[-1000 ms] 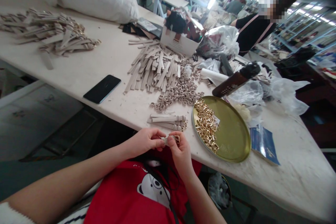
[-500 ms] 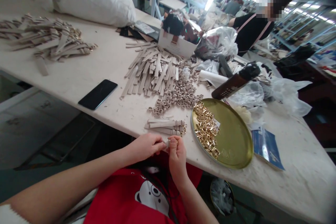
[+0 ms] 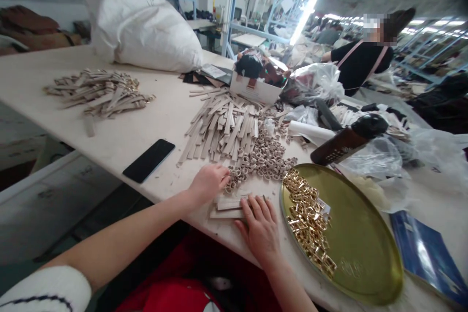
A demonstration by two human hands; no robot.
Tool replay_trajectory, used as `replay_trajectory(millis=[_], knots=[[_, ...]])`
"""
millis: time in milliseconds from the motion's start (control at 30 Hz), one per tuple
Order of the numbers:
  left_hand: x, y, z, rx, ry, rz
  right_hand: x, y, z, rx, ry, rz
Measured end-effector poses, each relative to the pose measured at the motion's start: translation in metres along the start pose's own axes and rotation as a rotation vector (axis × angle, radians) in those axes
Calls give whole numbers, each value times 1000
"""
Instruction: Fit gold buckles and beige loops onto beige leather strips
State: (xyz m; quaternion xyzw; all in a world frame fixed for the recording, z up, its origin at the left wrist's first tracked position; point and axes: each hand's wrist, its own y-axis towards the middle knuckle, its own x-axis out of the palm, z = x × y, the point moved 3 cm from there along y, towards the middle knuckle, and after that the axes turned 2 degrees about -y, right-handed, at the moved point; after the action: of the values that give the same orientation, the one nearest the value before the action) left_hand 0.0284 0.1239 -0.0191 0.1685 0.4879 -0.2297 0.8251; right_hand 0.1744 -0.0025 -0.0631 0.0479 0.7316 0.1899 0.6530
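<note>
My left hand (image 3: 209, 183) is at the near edge of a heap of small beige loops (image 3: 265, 156), its fingers curled together and its fingertips among the loops; what they pinch, if anything, is hidden. Flat on a small stack of beige straps (image 3: 228, 208) lies my right hand (image 3: 260, 226), fingers stretched out and slightly spread, covering the straps' right ends. Right of it is a round gold-coloured tray (image 3: 365, 234) with many gold metal buckles (image 3: 309, 214) along its left side. Behind the loops lie many loose flat beige straps (image 3: 223, 129).
A black phone (image 3: 149, 160) lies left of my left arm. Further left is a pile of straps with gold fittings (image 3: 104, 92), before a large white sack (image 3: 146, 29). A dark bottle (image 3: 349, 139) lies behind the tray; a blue packet (image 3: 427, 253) is right. Another person (image 3: 361, 66) stands beyond the table.
My hands were together at the table edge, holding a small strap piece. They have parted: the left moved forward to the loops, the right onto the strap stack. The view has tilted up.
</note>
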Motion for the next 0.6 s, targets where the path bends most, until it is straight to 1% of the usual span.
replay_trajectory(millis=[67, 167, 233, 300, 367, 433, 533, 600], knots=[[-8, 24, -21, -119, 42, 39, 4, 9, -1, 17, -26, -28], [-9, 51, -46, -262, 56, 64, 7, 18, 1, 35, -47, -29], [-6, 59, -56, -326, 35, 59, 7, 19, 3, 34, -55, -16], [-5, 56, -62, -360, -9, 52, 7, 17, 4, 33, -59, 3], [-7, 44, -64, -378, -75, 45, 6, 14, 5, 23, -58, 22], [-13, 24, -63, -380, -171, 25, 4, 12, 5, 11, -55, 55], [-19, -17, -54, -356, -348, -25, -6, 9, 1, -8, -37, 156], [-19, -48, -42, -341, -530, -54, -18, 7, -6, 8, 34, 225]])
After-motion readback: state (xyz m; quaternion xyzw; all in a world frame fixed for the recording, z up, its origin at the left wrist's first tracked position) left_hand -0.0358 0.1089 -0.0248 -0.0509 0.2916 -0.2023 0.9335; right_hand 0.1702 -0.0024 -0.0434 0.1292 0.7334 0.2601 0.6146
